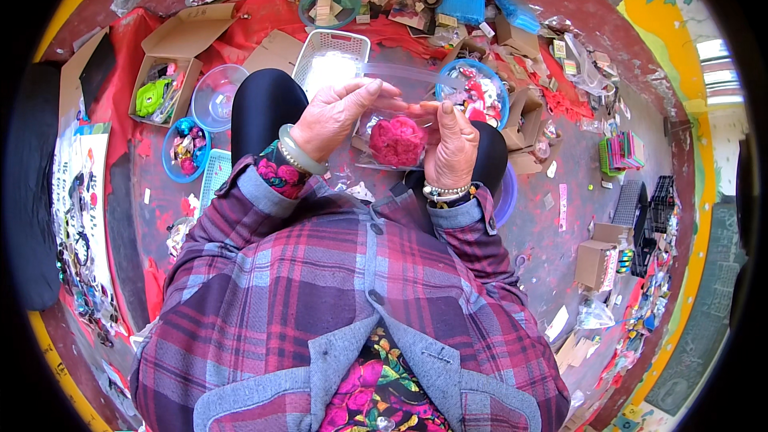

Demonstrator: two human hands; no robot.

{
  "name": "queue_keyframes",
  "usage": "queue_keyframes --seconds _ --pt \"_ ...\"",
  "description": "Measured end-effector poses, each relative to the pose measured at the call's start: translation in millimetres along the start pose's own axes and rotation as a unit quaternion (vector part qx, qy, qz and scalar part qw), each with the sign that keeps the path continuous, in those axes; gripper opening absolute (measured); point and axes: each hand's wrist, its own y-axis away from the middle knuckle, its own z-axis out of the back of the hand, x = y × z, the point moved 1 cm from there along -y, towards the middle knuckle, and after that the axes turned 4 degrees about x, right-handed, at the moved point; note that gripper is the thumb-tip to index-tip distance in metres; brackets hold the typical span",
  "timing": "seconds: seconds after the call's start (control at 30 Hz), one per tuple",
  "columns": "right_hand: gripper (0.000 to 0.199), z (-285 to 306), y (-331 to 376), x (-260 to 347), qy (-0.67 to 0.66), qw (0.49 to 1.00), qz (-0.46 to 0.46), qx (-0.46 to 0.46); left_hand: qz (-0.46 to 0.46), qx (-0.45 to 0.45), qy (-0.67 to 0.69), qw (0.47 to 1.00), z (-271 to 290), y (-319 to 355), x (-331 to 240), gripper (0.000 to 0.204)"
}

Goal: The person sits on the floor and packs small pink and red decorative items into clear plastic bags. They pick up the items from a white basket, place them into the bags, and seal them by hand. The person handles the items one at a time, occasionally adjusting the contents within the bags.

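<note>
Between my hands, above my lap, is a clear plastic bag with a crumpled, fuzzy dark-pink bundle inside, perhaps a scrunchie. My left hand grips the bag's upper left side, thumb over fingers that point right. My right hand holds the right side, thumb upward and fingers partly hidden behind the plastic. A translucent strip of the bag stretches over and beyond the fingertips. Just past my hands stands a white plastic basket with white packaging in it.
To the left are an open cardboard box, an empty clear basin and a blue basin of colourful bundles. A blue basin of red and white pieces stands right. Small boxes and loose scraps lie farther right.
</note>
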Motion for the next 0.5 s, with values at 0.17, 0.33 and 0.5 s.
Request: queue_keyframes --seconds 0.17,0.33,0.5 --pt "0.033 2.7 0.0 -4.6 -0.007 1.000 -0.011 -0.003 0.140 -0.030 -0.006 0.990 9.2 1.6 -15.2 0.026" --pt "0.034 5.0 -4.9 -5.4 0.006 0.999 -0.040 -0.005 0.115 -0.034 0.197 0.973 4.6 0.9 -9.9 0.027" --pt "0.017 7.0 -17.2 13.1 0.182 0.955 0.194 -0.127 0.107 -0.095 0.196 0.970 -4.4 4.4 -5.0 0.028"
